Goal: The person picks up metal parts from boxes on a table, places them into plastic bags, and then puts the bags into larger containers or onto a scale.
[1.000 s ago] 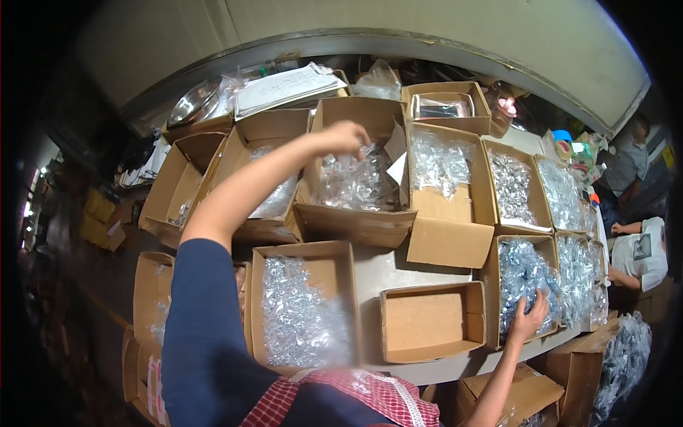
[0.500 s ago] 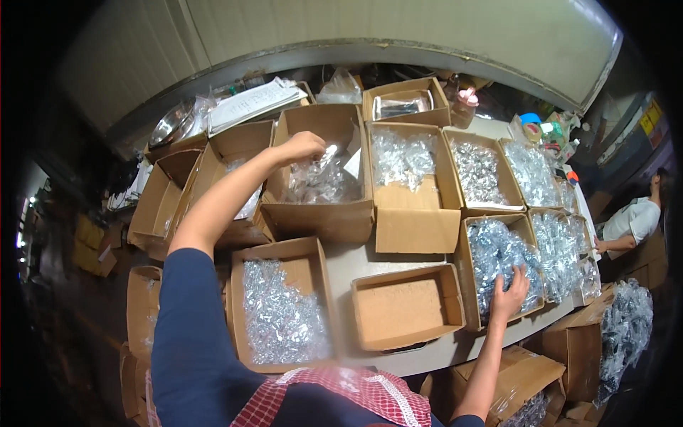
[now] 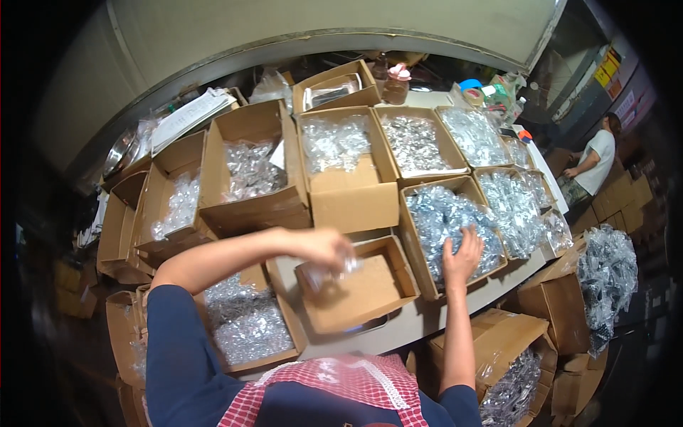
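My left hand [image 3: 329, 249], smeared by motion, is over the left side of a shallow cardboard box [image 3: 370, 313] in the middle of the table. Closed fingers grip a small clear plastic packet [image 3: 348, 266]; its contents are too blurred to make out. My right hand [image 3: 464, 256] rests with fingers spread on a heap of bluish clear packets [image 3: 445, 213] that fills a box at the right. Behind my left arm stands a deeper cardboard box [image 3: 245, 203] with clear packets of dark and silvery parts [image 3: 249, 171].
More open boxes of packets surround these, including one of silvery packets [image 3: 249, 331] at near left. Papers [image 3: 191, 119] lie at the back left, and a pink-lidded jar [image 3: 396, 84] stands at the back. A person [image 3: 594, 160] is at the far right. Filled cartons [image 3: 498, 345] stand below the table's right edge.
My left hand has come from the deep back box toward me, over the shallow box, with a packet. My right hand stays on the bluish packets. The whole view has shifted.
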`<state>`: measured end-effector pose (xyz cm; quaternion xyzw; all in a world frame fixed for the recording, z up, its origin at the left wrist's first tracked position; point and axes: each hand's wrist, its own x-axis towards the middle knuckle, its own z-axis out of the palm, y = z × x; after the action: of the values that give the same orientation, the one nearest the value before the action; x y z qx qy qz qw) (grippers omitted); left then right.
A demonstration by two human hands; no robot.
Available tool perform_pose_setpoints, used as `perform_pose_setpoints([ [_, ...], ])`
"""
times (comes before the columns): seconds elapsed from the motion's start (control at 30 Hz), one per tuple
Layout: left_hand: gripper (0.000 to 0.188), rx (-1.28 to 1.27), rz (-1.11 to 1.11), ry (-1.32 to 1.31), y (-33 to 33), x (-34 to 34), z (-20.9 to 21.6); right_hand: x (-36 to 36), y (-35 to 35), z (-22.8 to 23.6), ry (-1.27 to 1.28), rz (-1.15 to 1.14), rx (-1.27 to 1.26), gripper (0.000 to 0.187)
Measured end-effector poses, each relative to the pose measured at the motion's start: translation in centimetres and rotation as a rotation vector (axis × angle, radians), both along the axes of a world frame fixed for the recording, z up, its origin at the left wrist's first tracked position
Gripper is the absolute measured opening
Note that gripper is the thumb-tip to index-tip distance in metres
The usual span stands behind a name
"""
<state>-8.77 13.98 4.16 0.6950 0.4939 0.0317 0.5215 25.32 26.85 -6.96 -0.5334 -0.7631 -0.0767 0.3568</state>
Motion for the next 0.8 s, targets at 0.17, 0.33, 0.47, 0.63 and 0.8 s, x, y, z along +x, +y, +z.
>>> perform_pose_setpoints([
  [0.17,0.047,0.154,-0.296,0.111,4.6,4.0,-1.9,0.2,-0.1,0.1,-0.008,0.016,-0.062,0.043],
  [0.33,0.023,0.779,0.551,0.17,20.7,-1.2,-6.9,0.7,-0.3,1.2,0.059,0.11,-0.241,0.049],
  [0.47,0.041,0.422,0.574,0.862,28.5,-6.4,-14.8,4.3,0.9,0.9,0.142,0.351,-0.412,0.056],
  [0.63,0.05,0.488,1.095,0.744,29.9,-8.4,-21.4,9.8,5.1,5.5,0.634,0.687,-0.901,0.051],
  [0.8,0.018,0.334,1.355,0.186,28.6,-8.8,-19.2,9.9,13.8,8.2,0.604,0.685,-0.915,0.04],
])
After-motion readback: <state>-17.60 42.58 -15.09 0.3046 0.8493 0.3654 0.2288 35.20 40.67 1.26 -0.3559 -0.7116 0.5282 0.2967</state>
